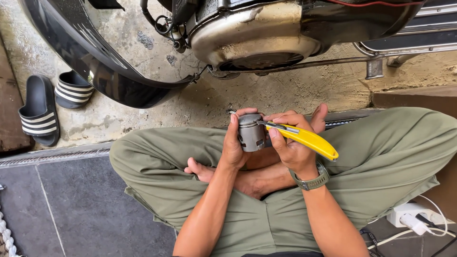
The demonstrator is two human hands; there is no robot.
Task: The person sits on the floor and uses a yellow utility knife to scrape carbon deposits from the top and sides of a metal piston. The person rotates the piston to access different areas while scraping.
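Head camera, looking down: a person sits cross-legged on a dark tiled floor (71,209) in olive trousers (157,166), working over their lap beside a scooter's engine casing (252,35) and black bodywork (109,71). The left hand (234,145) is wrapped closed around a small grey metal piston (251,132), holding it upright just above the crossed legs. The right hand (290,143), a wristwatch (312,181) below it, is clenched on a yellow-handled utility knife (304,138), its blade tip laid against the piston's upper edge. A slip looks like the main hazard: the blade points toward the left thumb and fingers, and hard scraping on smooth metal could send it skidding into them, or gouge the piston. A pair of striped black sandals (47,104) rests on the concrete to the left; a white power strip (412,216) with cables lies at the right.
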